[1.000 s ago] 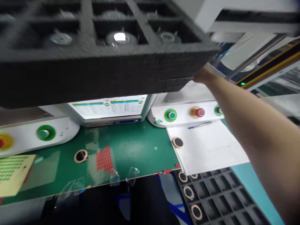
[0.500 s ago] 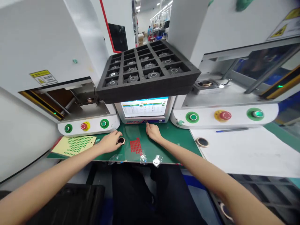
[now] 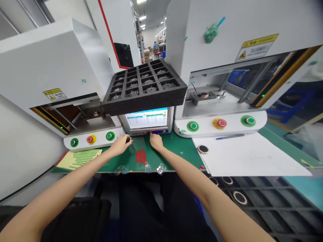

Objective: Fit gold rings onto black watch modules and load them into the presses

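My left hand (image 3: 121, 144) is closed on a small round part (image 3: 129, 140) with a dark face and pale rim, above the green mat (image 3: 174, 158). The fingers hide much of the part. My right hand (image 3: 156, 141) is curled up, with its fingertips against the lower frame of the monitor (image 3: 146, 121); I make out nothing in it. Between and below the hands, red stickers (image 3: 141, 156) lie in a block on the mat. Another round part (image 3: 203, 149) with a coppery rim rests at the left edge of the white paper (image 3: 242, 156).
A black compartment tray (image 3: 146, 104) with round parts juts out above the monitor. White machines with green and red buttons flank it; the right fixture (image 3: 204, 96) bears a round part. A pen (image 3: 230, 136) lies on the paper. A dark tray (image 3: 267, 198) sits lower right.
My left hand has lifted the round part off the mat and tilted it. My right hand stays at the monitor's lower frame. The view has turned to the right.
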### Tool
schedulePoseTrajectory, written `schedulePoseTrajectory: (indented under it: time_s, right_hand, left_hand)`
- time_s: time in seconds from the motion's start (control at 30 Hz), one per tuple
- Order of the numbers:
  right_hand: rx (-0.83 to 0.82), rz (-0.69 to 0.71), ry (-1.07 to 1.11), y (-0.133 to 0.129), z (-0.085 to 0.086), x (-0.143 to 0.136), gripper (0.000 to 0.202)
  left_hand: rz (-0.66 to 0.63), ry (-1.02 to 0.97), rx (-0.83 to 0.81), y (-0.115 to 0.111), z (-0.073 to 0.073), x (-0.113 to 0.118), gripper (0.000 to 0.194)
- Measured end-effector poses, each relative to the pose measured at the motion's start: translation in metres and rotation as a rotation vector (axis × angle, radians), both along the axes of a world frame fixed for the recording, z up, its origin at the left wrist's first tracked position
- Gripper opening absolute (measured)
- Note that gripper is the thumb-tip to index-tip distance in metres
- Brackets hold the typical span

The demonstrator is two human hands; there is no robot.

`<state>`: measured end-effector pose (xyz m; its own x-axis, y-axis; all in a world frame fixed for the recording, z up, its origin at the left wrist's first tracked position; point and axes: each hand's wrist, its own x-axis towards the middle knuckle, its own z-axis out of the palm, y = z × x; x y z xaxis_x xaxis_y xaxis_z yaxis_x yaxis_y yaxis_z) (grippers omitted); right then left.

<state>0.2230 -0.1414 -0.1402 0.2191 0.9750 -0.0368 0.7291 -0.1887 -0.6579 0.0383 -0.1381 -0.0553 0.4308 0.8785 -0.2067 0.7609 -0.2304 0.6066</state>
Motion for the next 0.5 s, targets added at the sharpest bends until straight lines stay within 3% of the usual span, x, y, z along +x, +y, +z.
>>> schedulePoseTrajectory:
  time_s: [0.13, 0.23, 0.37, 0.5]
  right_hand:
    - [0.183, 0.013, 0.312, -0.043, 0.014, 0.005, 0.030]
    - [0.359, -0.045, 0.519, -0.094, 0.028, 0.022, 0.031]
    - [0.615, -0.137, 0.747, -0.176, 0.056, 0.039, 0.031]
    - [0.733, -0.151, 0.866, -0.240, 0.069, 0.027, 0.012]
  left_hand:
    - [0.041, -0.398, -0.370, -0.040, 0.033, 0.039, 0.019]
    - [0.024, -0.684, -0.574, -0.087, 0.045, 0.067, 0.025]
    - [0.040, -0.952, -0.673, -0.156, 0.040, 0.086, 0.019]
    - [0.162, -1.123, -0.431, -0.208, 0.017, 0.081, 0.023]
